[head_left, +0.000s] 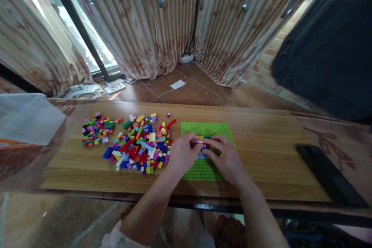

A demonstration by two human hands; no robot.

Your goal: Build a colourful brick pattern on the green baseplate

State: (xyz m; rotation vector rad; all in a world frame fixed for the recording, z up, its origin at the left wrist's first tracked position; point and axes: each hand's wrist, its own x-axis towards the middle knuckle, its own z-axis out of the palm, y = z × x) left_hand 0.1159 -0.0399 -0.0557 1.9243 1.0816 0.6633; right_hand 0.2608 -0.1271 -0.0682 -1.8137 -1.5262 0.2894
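Striped curtains [174, 27] hang over a tiled floor [209, 90] (a white sheet [178, 84] lies there).

Brick piles [142, 145] left of baseplate [203, 172], all on board [261, 131], curtains [139, 35] behind

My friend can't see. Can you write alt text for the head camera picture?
A left hand and right hand work close together at small bricks over a green studded baseplate. Left of them, two colorful brick piles lie on a wooden tabletop, with striped curtains beyond.
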